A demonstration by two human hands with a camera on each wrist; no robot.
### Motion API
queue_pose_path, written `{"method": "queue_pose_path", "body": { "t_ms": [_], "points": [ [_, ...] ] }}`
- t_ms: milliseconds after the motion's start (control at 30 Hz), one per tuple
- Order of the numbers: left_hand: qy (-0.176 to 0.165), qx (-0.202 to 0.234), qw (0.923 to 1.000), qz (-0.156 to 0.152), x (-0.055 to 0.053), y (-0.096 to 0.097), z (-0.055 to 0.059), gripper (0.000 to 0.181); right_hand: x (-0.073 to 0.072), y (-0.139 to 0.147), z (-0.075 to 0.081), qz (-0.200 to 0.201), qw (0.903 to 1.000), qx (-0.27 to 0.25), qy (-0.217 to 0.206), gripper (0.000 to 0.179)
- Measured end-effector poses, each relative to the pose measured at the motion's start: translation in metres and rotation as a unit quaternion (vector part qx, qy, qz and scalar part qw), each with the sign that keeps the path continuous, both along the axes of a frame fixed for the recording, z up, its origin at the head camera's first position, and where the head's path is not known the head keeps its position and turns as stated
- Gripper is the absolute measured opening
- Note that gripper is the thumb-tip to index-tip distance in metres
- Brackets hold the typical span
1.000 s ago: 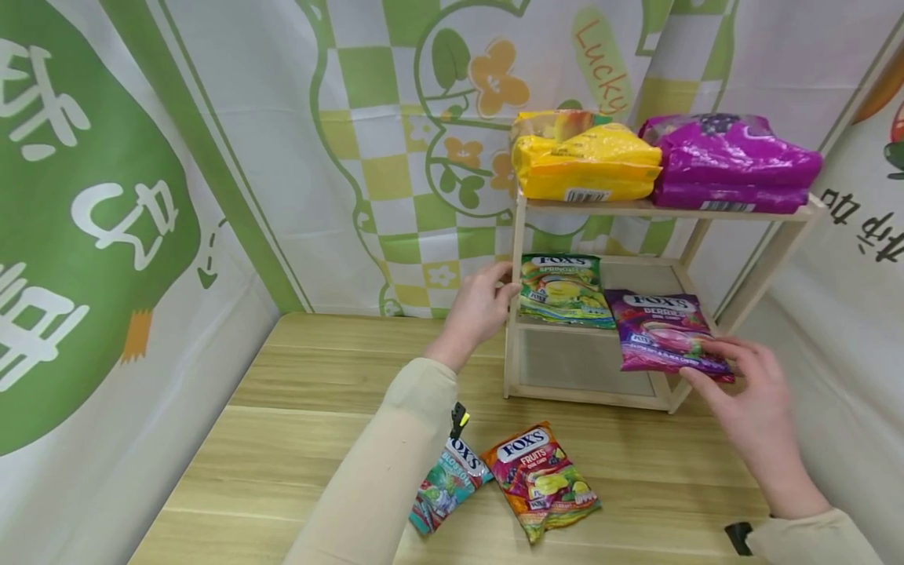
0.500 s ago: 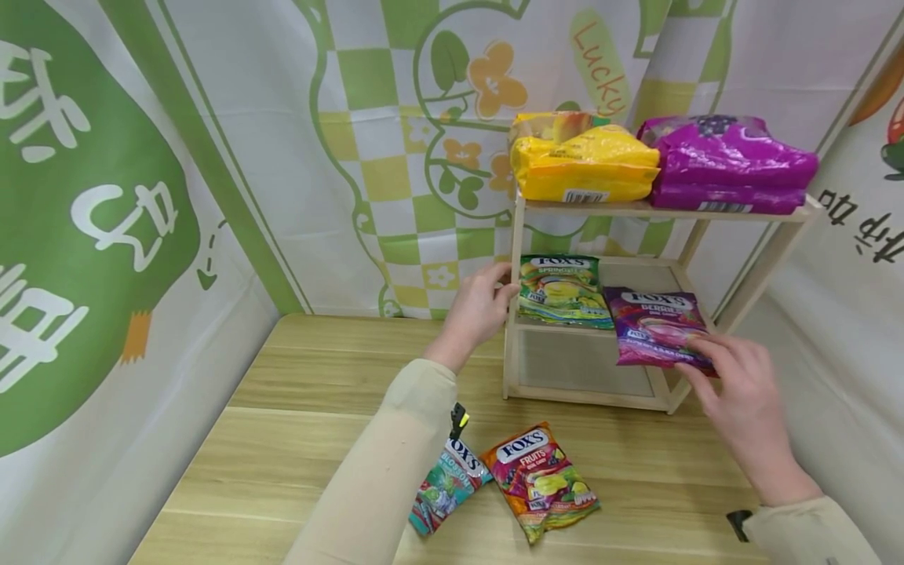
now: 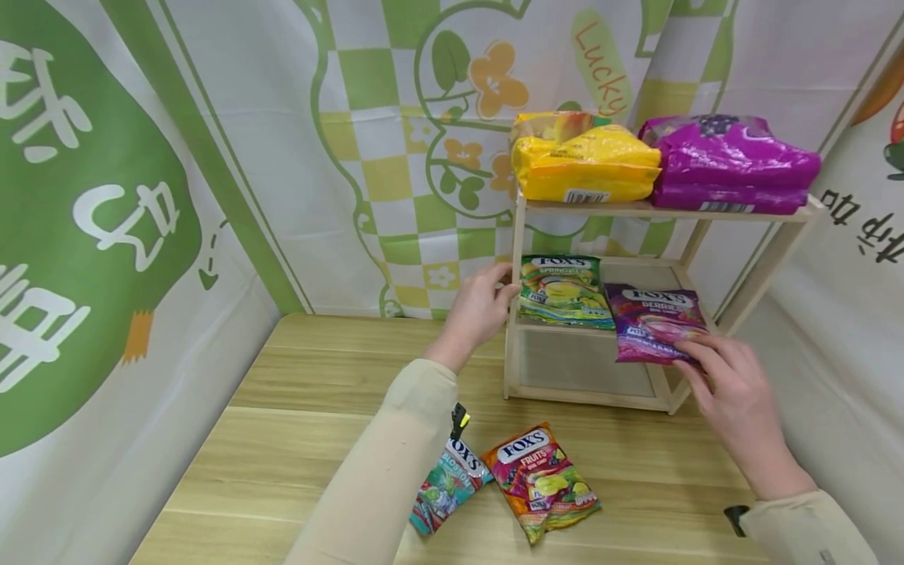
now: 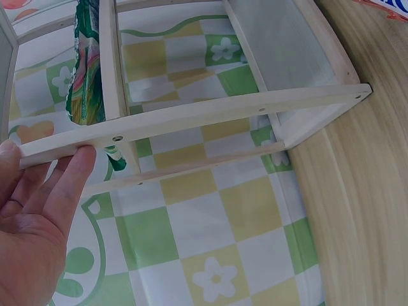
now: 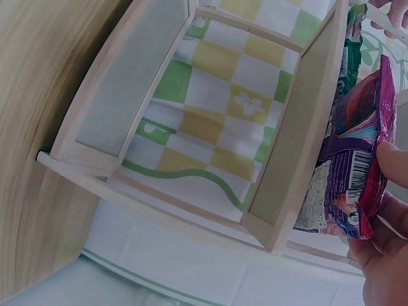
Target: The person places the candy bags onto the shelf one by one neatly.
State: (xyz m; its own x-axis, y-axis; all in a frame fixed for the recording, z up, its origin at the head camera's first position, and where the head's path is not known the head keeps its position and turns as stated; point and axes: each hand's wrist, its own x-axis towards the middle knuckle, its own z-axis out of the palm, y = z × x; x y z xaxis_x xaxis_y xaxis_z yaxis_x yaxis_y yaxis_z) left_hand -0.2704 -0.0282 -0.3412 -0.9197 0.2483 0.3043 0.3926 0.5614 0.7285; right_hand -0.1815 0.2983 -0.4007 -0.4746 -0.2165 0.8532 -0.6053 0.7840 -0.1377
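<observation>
My right hand [image 3: 734, 392] pinches the lower right corner of a purple Fox's Berries candy bag [image 3: 653, 322]. The bag overlaps the front right of the middle shelf, and in the right wrist view its barcode side [image 5: 354, 172] shows close over the shelf edge. With my left hand [image 3: 480, 306] I grip the left front post of the small wooden rack [image 3: 514, 353]; the left wrist view has thumb and fingers around that post [image 4: 191, 118]. To the left on the middle shelf lies a green Fox's candy bag [image 3: 565, 290], beside the purple one.
On the rack's top shelf sit a yellow bag [image 3: 589, 165] and a magenta bag [image 3: 734, 169]. An orange-red Fox's Fruits bag [image 3: 544, 479] and a teal Fox's bag [image 3: 452, 482], partly behind my left sleeve, lie on the wooden table [image 3: 311, 392]. A printed cloth [image 3: 381, 157] hangs behind.
My right hand has moved a little left and farther onto the shelf with the purple candy bag, which has shifted slightly back. The left hand stays on the post.
</observation>
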Motion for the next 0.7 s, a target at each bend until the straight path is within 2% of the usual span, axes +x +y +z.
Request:
{"method": "queue_pose_path", "body": {
  "t_ms": [400, 700],
  "points": [
    [-0.002, 0.001, 1.0, 0.0, 0.0001, 0.0002, -0.0002, 0.032, -0.0004, 0.0022, 0.0004, -0.005, 0.9994, 0.022, -0.027, 0.057],
    [-0.001, -0.002, 1.0, 0.001, 0.0006, 0.0005, 0.0005, 0.032, -0.0048, 0.002, -0.0038, -0.001, 0.9998, 0.008, -0.016, 0.061]
  ]
}}
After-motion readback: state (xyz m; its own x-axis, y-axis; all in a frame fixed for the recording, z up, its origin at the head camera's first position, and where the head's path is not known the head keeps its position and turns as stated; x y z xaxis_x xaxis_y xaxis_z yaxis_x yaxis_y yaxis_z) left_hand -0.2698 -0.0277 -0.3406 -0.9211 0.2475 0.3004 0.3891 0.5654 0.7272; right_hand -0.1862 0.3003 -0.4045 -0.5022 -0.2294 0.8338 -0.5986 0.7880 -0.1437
